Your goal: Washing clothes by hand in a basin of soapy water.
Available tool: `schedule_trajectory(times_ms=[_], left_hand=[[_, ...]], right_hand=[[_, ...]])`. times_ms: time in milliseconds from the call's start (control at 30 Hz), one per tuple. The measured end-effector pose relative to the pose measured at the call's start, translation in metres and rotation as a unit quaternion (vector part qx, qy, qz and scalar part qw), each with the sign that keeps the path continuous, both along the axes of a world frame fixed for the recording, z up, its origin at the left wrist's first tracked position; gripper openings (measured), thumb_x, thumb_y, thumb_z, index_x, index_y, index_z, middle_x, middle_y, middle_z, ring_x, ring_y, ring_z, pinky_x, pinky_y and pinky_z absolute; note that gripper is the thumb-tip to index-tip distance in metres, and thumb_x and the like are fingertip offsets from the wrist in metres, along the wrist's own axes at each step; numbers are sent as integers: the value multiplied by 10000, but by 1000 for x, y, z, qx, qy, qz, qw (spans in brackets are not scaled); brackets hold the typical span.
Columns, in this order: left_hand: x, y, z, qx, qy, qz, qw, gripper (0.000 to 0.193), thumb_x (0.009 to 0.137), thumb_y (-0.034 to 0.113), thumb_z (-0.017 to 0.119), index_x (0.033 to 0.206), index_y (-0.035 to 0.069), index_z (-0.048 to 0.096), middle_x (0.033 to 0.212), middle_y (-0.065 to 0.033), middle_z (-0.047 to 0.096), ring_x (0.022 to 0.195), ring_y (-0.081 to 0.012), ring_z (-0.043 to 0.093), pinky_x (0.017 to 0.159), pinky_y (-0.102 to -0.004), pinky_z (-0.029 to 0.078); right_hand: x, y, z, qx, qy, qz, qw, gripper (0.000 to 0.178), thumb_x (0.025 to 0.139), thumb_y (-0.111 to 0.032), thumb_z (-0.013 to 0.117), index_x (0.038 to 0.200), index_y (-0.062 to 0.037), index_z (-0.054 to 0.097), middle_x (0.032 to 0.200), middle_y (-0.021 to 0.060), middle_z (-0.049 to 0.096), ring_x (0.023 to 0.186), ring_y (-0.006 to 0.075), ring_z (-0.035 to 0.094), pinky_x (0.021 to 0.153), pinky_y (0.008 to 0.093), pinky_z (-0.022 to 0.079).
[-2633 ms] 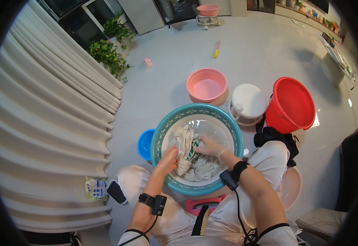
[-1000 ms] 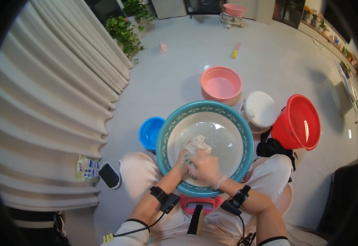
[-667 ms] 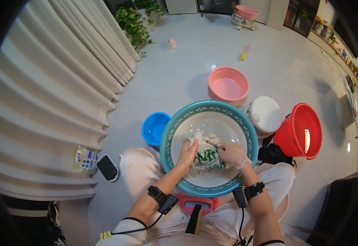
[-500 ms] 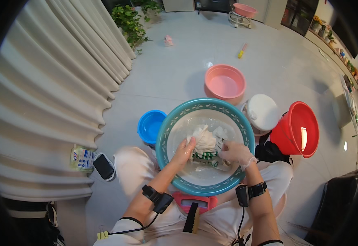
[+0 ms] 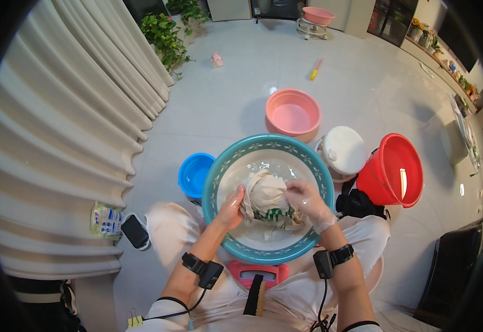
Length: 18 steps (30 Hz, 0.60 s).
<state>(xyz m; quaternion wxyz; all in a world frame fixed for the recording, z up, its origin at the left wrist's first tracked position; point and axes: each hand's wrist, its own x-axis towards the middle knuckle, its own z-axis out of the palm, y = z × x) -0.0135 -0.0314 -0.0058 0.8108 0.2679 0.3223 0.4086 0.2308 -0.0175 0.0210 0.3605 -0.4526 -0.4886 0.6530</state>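
Observation:
A wet cream cloth with green print lies bunched in a rounded mound in a large teal basin. Soapy-looking water stands around it. My left hand grips the cloth's left edge, thumb on top, the other fingers partly hidden. On the other side, my right hand, in a clear thin glove, pinches the cloth's upper right part with bent fingers. The basin sits between my knees, above a pink board-like thing with a pale window.
Beyond the basin stands a pink tub. A blue tub is at the left; a white-lidded bucket and a red bucket are at the right. A phone and a wipes pack lie by the curtain.
The cloth has been turned and gathered into a fuller, rounder mound. My right hand has moved slightly up and inward over it; my left stays at its edge. The view has shifted a little.

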Motion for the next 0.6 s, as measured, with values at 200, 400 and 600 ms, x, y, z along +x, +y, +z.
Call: schedule_trajectory(times_ms=[200, 400, 600], left_hand=[[-9, 3, -2, 42, 44, 47, 997, 541, 1000, 419, 369, 1345, 5, 412, 1307, -94, 521, 1190, -196, 512, 999, -347, 411], [-8, -3, -4, 29, 32, -48, 998, 544, 1011, 400, 324, 1366, -9, 374, 1356, -113, 480, 1240, -227, 474, 1047, -377, 365], [-5, 3, 3, 26, 64, 32, 997, 530, 1011, 393, 329, 1339, -16, 400, 1330, -118, 501, 1222, -224, 490, 1033, -373, 385]], right_hand=[[31, 7, -5, 101, -84, -83, 988, 159, 816, -19, 580, 963, 26, 624, 916, 92, 647, 817, 175, 641, 782, 291, 502], [-23, -13, 1, 102, -163, 29, 981, 390, 757, -142, 681, 1110, 3, 595, 1038, 169, 633, 1018, 279, 601, 896, 350, 464], [-15, -10, -7, 68, -140, 23, 988, 319, 741, -46, 653, 1050, 12, 600, 976, 144, 646, 947, 223, 622, 837, 320, 477]])
